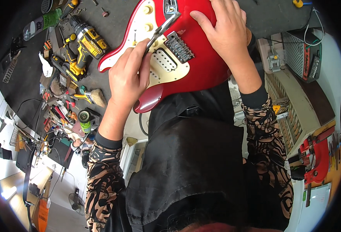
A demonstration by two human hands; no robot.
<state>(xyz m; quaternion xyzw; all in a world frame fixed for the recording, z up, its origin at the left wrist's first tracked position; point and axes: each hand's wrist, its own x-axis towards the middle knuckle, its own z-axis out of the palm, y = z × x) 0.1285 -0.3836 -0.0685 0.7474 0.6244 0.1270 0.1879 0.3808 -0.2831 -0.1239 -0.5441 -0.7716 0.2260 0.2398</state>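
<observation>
A red electric guitar body (205, 73) lies at the top centre, with a cream pickguard (182, 69), a white pickup (163, 60), a metal bridge (180, 47), knobs (148, 27) and a chrome jack plate (169, 5). My left hand (130, 71) is closed on a long silver metal tool (164, 25), whose tip is over the body beside the jack plate; its exact kind is unclear. My right hand (228, 38) rests on the red body at the upper right, thumb spread from the other fingers, some fingertips near or past the frame's top.
A dark bench (81, 11) holds a yellow drill (89, 40), a brush (96, 96), a green angle grinder (84, 125), a bottle (37, 27) and scattered tools. At right stand a perforated metal case (298, 54), a beige drawer cabinet (290, 108) and a red clamp-like tool (313, 166).
</observation>
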